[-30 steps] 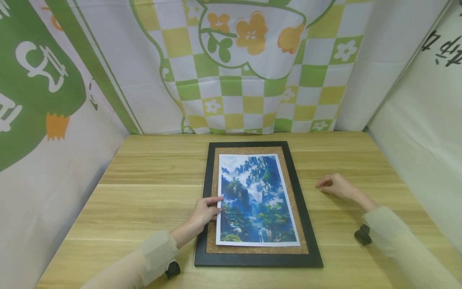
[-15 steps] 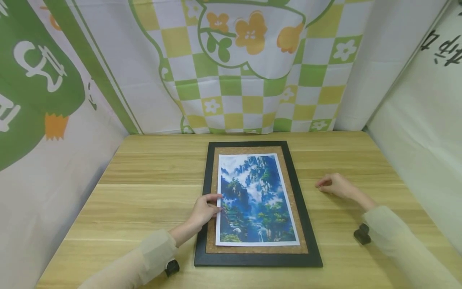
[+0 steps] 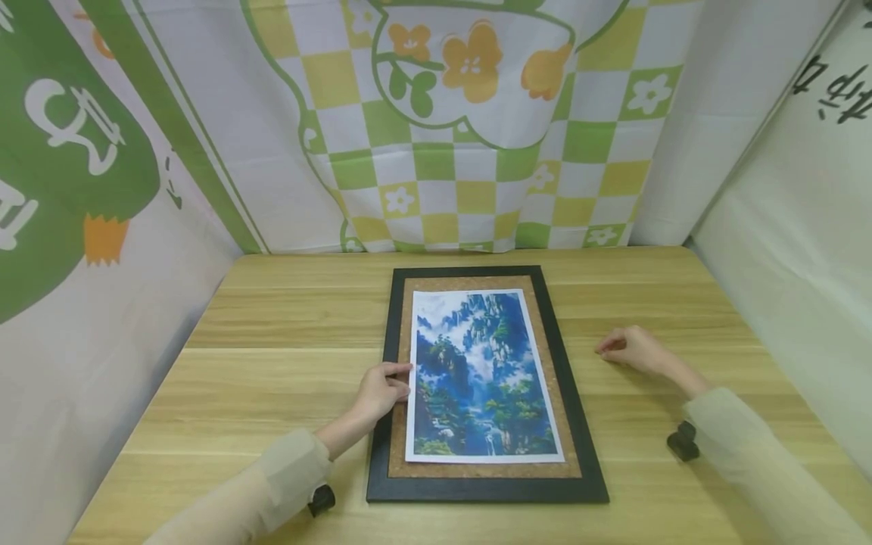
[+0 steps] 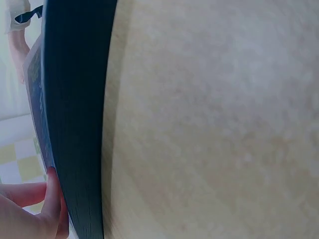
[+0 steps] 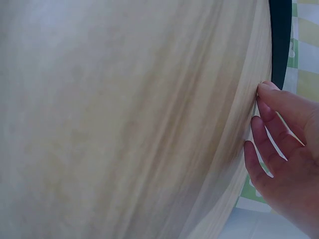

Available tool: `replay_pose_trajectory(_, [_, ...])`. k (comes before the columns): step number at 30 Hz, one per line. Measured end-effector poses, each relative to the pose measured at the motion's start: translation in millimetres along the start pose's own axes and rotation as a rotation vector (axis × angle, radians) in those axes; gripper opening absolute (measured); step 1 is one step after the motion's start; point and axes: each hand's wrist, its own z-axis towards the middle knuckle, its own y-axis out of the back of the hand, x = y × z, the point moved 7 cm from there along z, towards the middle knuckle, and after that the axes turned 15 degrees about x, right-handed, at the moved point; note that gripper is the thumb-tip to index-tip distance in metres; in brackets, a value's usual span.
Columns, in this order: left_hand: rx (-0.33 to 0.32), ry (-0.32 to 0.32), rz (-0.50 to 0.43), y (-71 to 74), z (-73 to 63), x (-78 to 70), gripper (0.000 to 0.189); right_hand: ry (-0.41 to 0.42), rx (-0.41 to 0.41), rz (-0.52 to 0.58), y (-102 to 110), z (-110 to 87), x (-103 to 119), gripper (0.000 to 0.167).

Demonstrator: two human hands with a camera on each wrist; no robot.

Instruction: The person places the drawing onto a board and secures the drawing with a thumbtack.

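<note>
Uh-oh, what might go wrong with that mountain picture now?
First, the left hand has its fingertips right at the left edge of the picture, so a little bump might make it crooked. Second, only a thin strip of cork shows beside that edge, so a slide might push the picture over the black frame.
</note>
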Motion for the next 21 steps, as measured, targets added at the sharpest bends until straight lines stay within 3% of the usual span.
replay_pose_trajectory(4, [-0.011,-0.005,0.026,1.2,-0.3,-1.5,0.038,0.01,-0.002,0.001,0.2,-0.1,0.5,0.011])
replay_pose_trajectory(7, [-0.011,-0.073,0.129,1.6,-3.3,-10.2,0.036,0.013,-0.004,0.005,1.2,-0.2,1.0,0.011])
replay_pose_trajectory(11, [0.013,-0.234,0.386,-0.3,-7.9,-28.8,0.034,-0.008,0.0,0.026,4.5,0.1,2.9,0.011])
replay_pose_trajectory(15, [0.133,-0.392,0.696,-8.5,-10.0,-43.4,0.035,-0.021,0.006,0.053,10.1,5.6,11.0,0.014])
replay_pose_trajectory(19, [0.273,-0.476,1.007,-15.6,-10.9,-44.1,0.046,-0.025,0.01,0.06,16.9,17.8,25.2,0.018])
replay_pose_trajectory(21, [0.328,-0.496,1.113,-17.2,-10.6,-39.9,0.055,-0.028,0.013,0.064,19.7,25.7,33.7,0.02])
